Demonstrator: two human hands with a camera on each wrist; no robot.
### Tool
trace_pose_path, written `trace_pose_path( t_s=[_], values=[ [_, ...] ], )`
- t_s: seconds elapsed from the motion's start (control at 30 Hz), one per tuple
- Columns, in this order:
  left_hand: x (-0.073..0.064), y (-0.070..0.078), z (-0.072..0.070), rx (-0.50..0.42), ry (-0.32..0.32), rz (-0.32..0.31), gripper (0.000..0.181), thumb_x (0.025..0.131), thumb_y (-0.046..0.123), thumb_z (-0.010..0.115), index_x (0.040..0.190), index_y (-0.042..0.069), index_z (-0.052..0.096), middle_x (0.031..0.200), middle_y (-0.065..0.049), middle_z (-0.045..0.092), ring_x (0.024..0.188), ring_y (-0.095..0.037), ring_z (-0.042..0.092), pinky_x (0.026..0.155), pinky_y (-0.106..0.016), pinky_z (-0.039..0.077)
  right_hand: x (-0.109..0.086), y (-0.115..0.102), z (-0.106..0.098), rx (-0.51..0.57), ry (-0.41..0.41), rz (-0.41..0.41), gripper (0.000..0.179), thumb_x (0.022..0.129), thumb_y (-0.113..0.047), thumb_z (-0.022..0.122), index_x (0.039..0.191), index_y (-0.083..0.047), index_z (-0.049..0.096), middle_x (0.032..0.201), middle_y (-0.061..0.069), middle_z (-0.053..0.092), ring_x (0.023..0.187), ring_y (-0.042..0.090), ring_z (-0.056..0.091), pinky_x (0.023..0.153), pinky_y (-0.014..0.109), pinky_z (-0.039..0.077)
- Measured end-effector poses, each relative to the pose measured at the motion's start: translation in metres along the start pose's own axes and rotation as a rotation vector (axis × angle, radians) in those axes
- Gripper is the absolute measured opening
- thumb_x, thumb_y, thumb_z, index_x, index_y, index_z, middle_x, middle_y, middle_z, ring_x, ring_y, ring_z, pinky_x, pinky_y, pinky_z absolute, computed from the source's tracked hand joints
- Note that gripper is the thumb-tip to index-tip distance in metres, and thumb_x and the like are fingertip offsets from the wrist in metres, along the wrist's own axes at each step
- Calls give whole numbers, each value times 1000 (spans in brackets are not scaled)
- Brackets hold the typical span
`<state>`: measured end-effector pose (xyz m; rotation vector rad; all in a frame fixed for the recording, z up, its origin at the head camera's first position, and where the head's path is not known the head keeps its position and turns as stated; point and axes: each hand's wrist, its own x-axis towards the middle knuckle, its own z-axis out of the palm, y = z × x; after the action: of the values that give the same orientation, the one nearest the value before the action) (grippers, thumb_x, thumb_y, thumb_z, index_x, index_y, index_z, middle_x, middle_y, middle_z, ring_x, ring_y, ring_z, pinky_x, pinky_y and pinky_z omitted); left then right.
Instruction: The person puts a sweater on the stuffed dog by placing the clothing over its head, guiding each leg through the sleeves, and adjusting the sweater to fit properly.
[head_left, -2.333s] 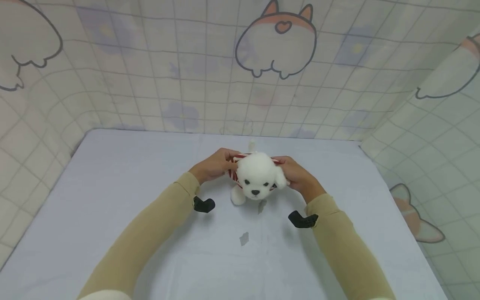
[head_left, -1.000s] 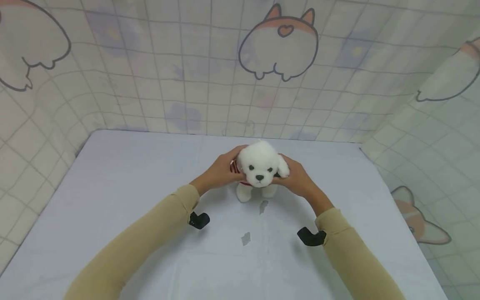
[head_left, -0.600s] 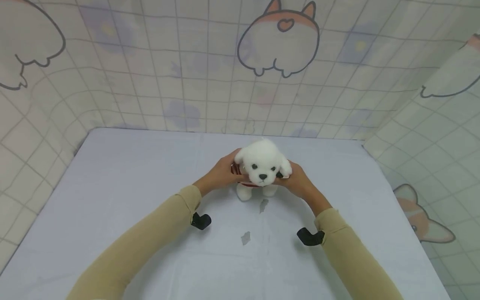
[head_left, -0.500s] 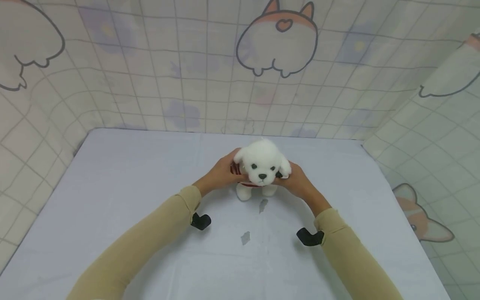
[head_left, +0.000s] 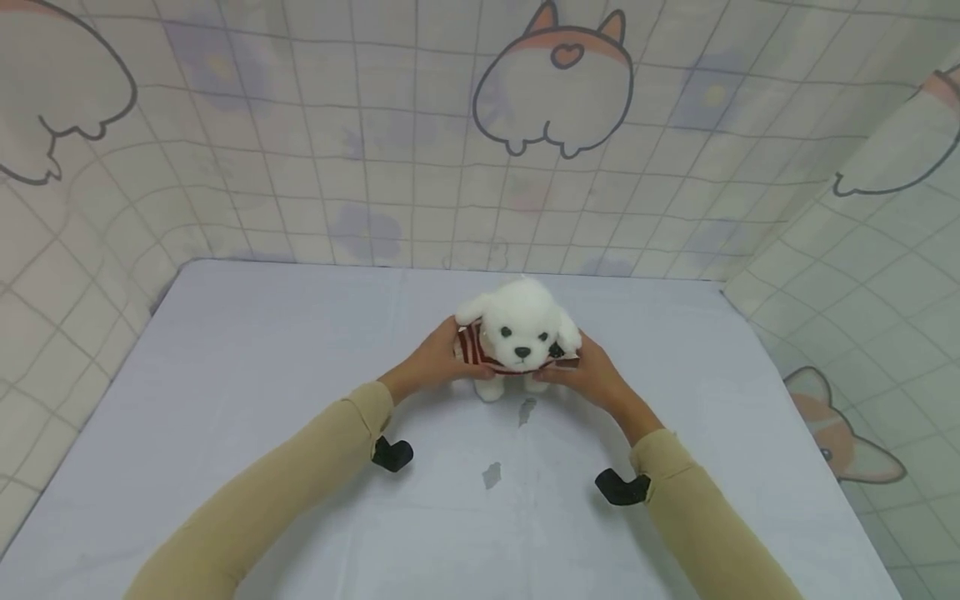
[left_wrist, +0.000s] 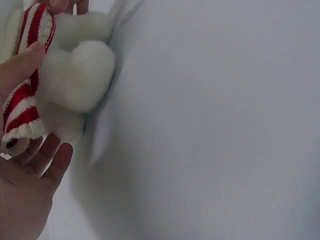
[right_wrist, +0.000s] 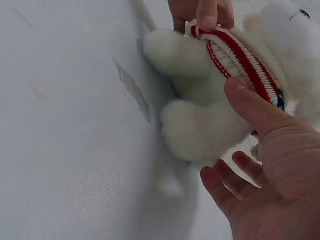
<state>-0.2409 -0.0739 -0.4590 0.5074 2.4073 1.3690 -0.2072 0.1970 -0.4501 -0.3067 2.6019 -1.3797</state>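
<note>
A white plush dog [head_left: 523,321] stands upright on the table in the head view, facing me. It wears a red-and-white striped knitted sweater [head_left: 471,343]. My left hand [head_left: 431,360] is at the sweater's side, its thumb lying along the front hem below the dog's chin. From the other side my right hand [head_left: 596,375] holds the hem, thumb also in front. In the left wrist view, the left thumb presses on the knit [left_wrist: 22,110] while other fingers spread beneath. The right wrist view shows the right thumb at the sweater's edge above the furry legs [right_wrist: 195,130].
The white table [head_left: 300,483] carries two small grey patches, one [head_left: 491,476] in front of the dog and another [head_left: 527,410] by its feet. A checked curtain [head_left: 420,183] with corgi prints surrounds the back and sides. Black mounts [head_left: 622,487] hang at both wrists.
The dog's head, lower at first, has come up, and both its ears now hang outside the hands. My thumbs have slid down to the front hem, exposing more of the striped sweater.
</note>
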Motion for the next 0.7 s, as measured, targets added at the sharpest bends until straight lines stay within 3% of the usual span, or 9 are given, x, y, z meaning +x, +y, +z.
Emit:
trace_pose_path(
  t_s=[0.27,0.53,0.7],
  values=[
    [-1,-1,8,47,30,29,94,72,32,85,148,16,33,145,-8,46,137,-26,42,115,-45,32,0,2,10,-49,80,15,62,81,-22,78,134,-9,49,124,14,62,108,31,65,89,43,54],
    [-3,2,15,66,14,11,92,77,31,80,149,11,27,148,-11,45,138,-28,42,114,-45,34,-2,2,17,-36,118,30,68,81,-25,78,139,-6,46,135,18,56,123,34,55,102,48,46],
    [-2,1,16,82,37,28,81,82,31,74,146,9,30,144,-14,49,135,-30,46,111,-47,38,-2,0,22,20,73,24,69,81,-27,78,140,-11,46,138,13,55,127,31,52,104,49,44]
  ],
)
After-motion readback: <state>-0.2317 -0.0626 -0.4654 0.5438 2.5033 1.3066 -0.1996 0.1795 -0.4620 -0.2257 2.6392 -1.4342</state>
